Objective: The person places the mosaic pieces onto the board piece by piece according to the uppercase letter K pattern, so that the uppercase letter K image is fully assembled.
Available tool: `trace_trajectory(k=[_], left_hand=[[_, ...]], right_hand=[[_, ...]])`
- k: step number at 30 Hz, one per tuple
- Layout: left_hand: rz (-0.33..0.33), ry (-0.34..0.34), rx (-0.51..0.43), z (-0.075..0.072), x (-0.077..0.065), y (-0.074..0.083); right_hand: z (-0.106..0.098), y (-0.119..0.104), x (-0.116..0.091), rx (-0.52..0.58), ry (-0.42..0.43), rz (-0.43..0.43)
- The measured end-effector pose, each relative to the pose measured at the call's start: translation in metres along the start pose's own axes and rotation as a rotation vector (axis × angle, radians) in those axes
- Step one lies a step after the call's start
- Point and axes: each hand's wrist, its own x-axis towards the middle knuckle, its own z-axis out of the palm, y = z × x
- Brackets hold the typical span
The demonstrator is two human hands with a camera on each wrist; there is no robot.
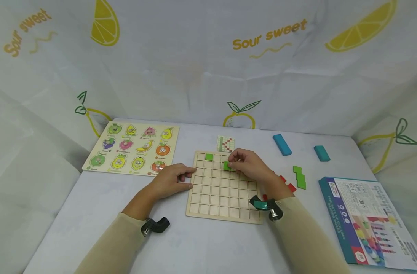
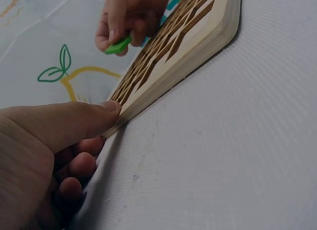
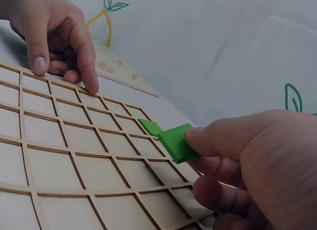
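Observation:
A wooden grid board (image 1: 215, 190) lies flat in the middle of the table. My right hand (image 1: 251, 165) pinches a green square tile (image 3: 174, 142) between thumb and fingers, tilted above the board's far rows. One more green tile (image 1: 209, 156) sits in a cell of the farthest row, left of the held one. At the board's left edge rests my left hand (image 1: 168, 180), its thumb (image 2: 94, 116) and index finger touching the rim a little apart. Just behind the board is a small pattern card (image 1: 226, 144) with red and green squares.
Right of the board lie green tiles (image 1: 299, 177) and red tiles (image 1: 291, 187), some hidden by my right arm. Two blue blocks (image 1: 282, 145) are farther back. A printed box (image 1: 369, 220) occupies the right side, a fruit puzzle board (image 1: 133, 148) the back left.

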Motion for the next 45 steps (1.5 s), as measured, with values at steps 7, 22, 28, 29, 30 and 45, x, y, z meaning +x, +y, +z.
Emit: trace_trajectory(k=[7,22,28,29,30,45], left_hand=[[-0.008,-0.003,0.009,0.000,0.000,0.000],[0.008,-0.007,-0.008,-0.002,0.001,0.001],[0.012,-0.008,-0.005,-0.002,-0.001,0.003],[0.010,-0.008,-0.004,-0.003,-0.001,0.004],[0.007,-0.007,-0.003,-0.003,-0.001,0.004],[0.001,0.001,0.012,-0.001,-0.001,0.003]], right_hand=[[0.016,-0.006,0.016,-0.056,-0.018,-0.069],[0.046,-0.013,0.037,-0.117,0.031,-0.092],[0.052,-0.014,0.038,-0.172,0.052,-0.080],[0.053,-0.015,0.038,-0.177,0.053,-0.080],[0.053,-0.015,0.038,-0.183,0.052,-0.081],[0.056,-0.012,0.036,-0.258,0.060,-0.106]])
